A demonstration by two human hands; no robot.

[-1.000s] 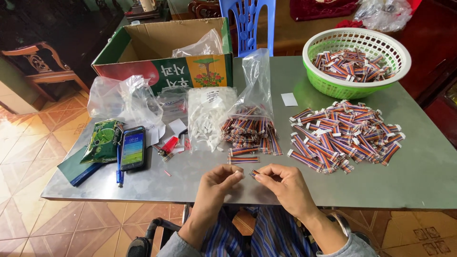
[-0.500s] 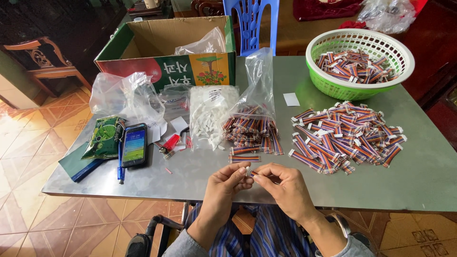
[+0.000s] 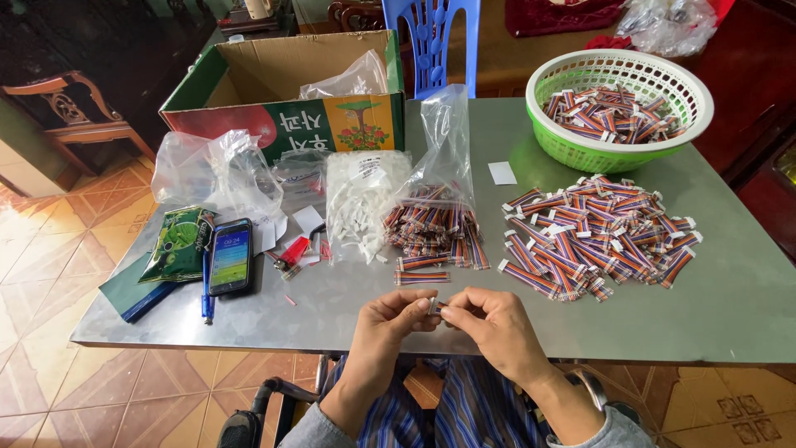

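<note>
Both hands, left hand point(image 3: 396, 311) and right hand point(image 3: 489, 319), pinch one small ribbon-cable piece point(image 3: 435, 306) between the fingertips, just above the near edge of the surface point(image 3: 332, 319). Risk: a slackened pinch would likely drop it off that edge into the lap.

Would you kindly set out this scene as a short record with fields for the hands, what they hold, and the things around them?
left hand: pinches one end of a small striped cable piece
right hand: pinches the other end
loose pile: striped cables on the grey table, right of the hands
bag: clear bag of cables, open
basket: green basket holding more cables
left side: phone, cardboard box
</note>
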